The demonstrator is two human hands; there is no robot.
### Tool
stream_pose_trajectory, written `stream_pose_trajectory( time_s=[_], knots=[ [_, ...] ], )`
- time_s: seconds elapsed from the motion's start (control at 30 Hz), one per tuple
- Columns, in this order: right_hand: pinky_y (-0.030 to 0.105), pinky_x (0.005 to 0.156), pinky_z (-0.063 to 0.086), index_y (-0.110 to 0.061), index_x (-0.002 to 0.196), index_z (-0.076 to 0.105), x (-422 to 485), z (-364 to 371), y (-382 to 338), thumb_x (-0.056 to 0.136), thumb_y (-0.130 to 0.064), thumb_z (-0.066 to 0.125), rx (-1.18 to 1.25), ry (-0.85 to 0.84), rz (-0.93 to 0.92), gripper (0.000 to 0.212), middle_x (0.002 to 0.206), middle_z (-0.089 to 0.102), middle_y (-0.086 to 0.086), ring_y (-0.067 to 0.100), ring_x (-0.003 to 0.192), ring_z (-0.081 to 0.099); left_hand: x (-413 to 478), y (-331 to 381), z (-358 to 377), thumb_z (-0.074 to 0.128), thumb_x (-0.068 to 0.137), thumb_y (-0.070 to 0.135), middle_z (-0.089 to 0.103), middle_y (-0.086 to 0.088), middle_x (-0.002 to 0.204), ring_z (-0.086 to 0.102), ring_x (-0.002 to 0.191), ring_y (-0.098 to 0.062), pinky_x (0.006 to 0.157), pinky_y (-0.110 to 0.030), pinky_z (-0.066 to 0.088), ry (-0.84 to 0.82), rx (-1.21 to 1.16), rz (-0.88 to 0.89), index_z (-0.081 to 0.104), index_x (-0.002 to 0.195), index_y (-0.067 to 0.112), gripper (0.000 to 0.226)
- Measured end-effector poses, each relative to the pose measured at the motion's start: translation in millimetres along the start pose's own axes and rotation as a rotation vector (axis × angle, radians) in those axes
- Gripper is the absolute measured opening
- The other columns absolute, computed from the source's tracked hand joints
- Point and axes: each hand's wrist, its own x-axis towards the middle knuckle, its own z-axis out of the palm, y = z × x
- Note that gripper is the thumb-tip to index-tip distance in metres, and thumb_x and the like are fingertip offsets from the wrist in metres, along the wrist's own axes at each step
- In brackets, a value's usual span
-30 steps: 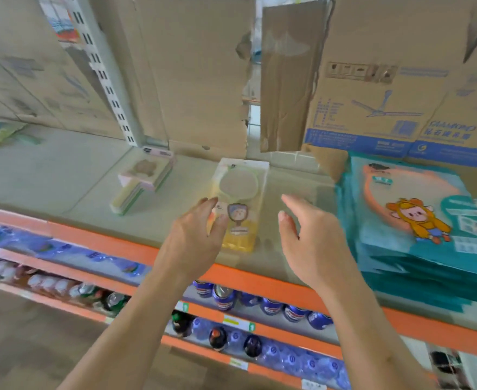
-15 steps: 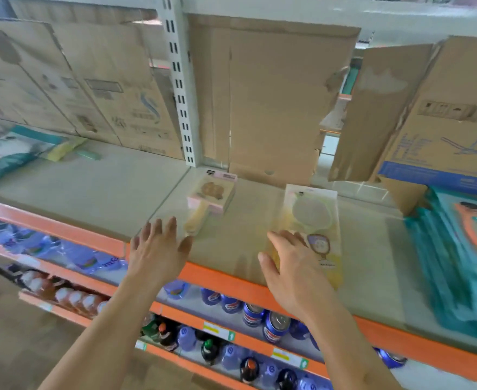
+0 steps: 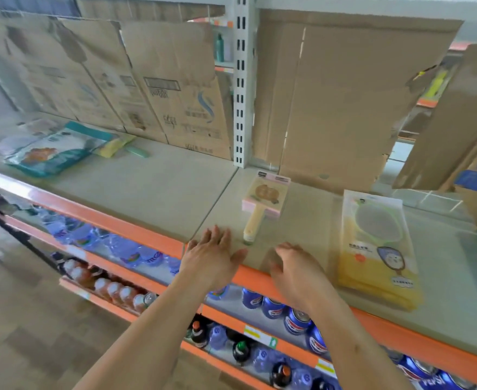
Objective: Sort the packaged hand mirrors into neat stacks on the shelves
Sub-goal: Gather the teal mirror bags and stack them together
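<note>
Both empty, fingers apart, left hand and right hand hover before a pickup, likely the mirror pack just beyond the fingertips.

Two empty hands, left hand and right hand, fingers extended above orange-edged grey shelf, pink-packaged wooden-handled mirror ahead, yellow bagged mirror stack to the right

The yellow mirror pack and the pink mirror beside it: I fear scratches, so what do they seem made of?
The yellow mirror pack looks like glossy clear plastic over printed card: it shines; a green rim shows through. The pink mirror looks matte, perhaps card or plastic, with no glare on it; too blurred to say.
</note>
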Motion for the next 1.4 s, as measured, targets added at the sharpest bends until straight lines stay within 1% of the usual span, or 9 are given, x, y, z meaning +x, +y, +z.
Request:
stream_pose_trajectory(
  time_s=[0.33,0.43,0.53,0.63,0.77,1.0,1.1,1.17,1.4],
  knots=[
    [0.028,0.063,0.038,-0.015,0.083,0.056,13,1,-17,0.087,-0.019,0.042,-0.121,0.06,0.094,0.015,0.095,0.066,0.009,0.029,0.088,0.062,9,-18,-10,0.025,0.1,0.047,0.001,-0.008,0.161,0.012,0.147,-0.023,0.114,-0.04,0.023,-0.098,-0.012,0.112,0.009,0.152,0.023,0.06],
    [0.029,0.064,0.04,-0.016,0.08,0.053,21,-7,-18,0.088,-0.024,0.042,-0.107,0.057,0.13,0.016,0.094,0.065,0.01,0.031,0.088,0.062,8,-26,-13,0.028,0.1,0.043,0.019,-0.005,0.158,0.033,0.138,-0.028,0.108,-0.039,0.033,-0.059,0.003,0.133,0.021,0.148,0.027,0.052],
    [0.031,0.071,0.046,-0.018,0.093,0.061,30,-17,-19,0.091,-0.035,0.041,-0.041,0.09,0.182,0.025,0.1,0.067,0.008,0.03,0.093,0.062,6,-37,-20,0.036,0.096,0.033,0.061,-0.009,0.12,0.058,0.106,-0.035,0.081,-0.034,0.045,0.111,0.01,0.1,0.053,0.121,0.025,0.031],
    [0.03,0.075,0.045,-0.026,0.11,0.063,37,-28,-33,0.092,-0.036,0.045,0.086,0.292,0.207,0.027,0.103,0.069,0.004,0.029,0.1,0.061,15,-59,-27,0.039,0.092,0.029,0.067,-0.007,0.097,0.061,0.093,-0.034,0.072,-0.033,0.049,0.19,-0.172,0.156,0.061,0.096,0.02,0.024],
    [0.03,0.073,0.048,-0.023,0.097,0.067,61,-29,-79,0.089,-0.026,0.054,0.272,0.488,0.019,0.015,0.09,0.072,-0.005,0.022,0.089,0.066,39,-111,-41,0.043,0.091,0.026,0.067,-0.002,0.097,0.062,0.094,-0.027,0.076,-0.035,0.05,0.242,-0.236,0.156,0.064,0.092,0.019,0.022],
    [0.036,0.085,0.051,-0.014,0.104,0.066,128,9,-161,0.091,-0.03,0.053,0.303,0.266,-0.152,0.025,0.101,0.072,0.002,0.022,0.099,0.065,65,-214,-52,0.043,0.089,0.029,0.062,0.001,0.109,0.061,0.106,-0.021,0.081,-0.031,0.048,0.285,-0.002,-0.012,0.064,0.101,0.022,0.025],
    [0.036,0.092,0.046,-0.008,0.109,0.063,152,25,-178,0.093,-0.031,0.05,0.184,0.16,-0.164,0.032,0.112,0.067,0.008,0.025,0.109,0.059,71,-241,-61,0.033,0.075,0.038,0.071,-0.004,0.094,0.071,0.085,-0.018,0.063,-0.032,0.057,0.279,0.006,-0.068,0.073,0.089,0.021,0.046],
    [0.033,0.095,0.043,-0.008,0.113,0.062,164,32,-187,0.093,-0.03,0.049,0.134,0.099,-0.171,0.033,0.118,0.064,0.008,0.024,0.113,0.056,77,-253,-59,0.022,0.074,0.044,0.067,-0.007,0.111,0.065,0.104,-0.022,0.079,-0.036,0.055,0.273,-0.043,-0.048,0.069,0.106,0.02,0.062],
    [0.034,0.092,0.046,-0.007,0.113,0.06,181,37,-201,0.09,-0.03,0.051,0.101,0.054,-0.089,0.034,0.116,0.064,0.009,0.025,0.111,0.057,94,-274,-65,0.027,0.083,0.037,0.061,0.001,0.093,0.061,0.087,-0.026,0.071,-0.034,0.051,0.152,-0.139,-0.051,0.05,0.085,0.019,0.03]
  ],
)
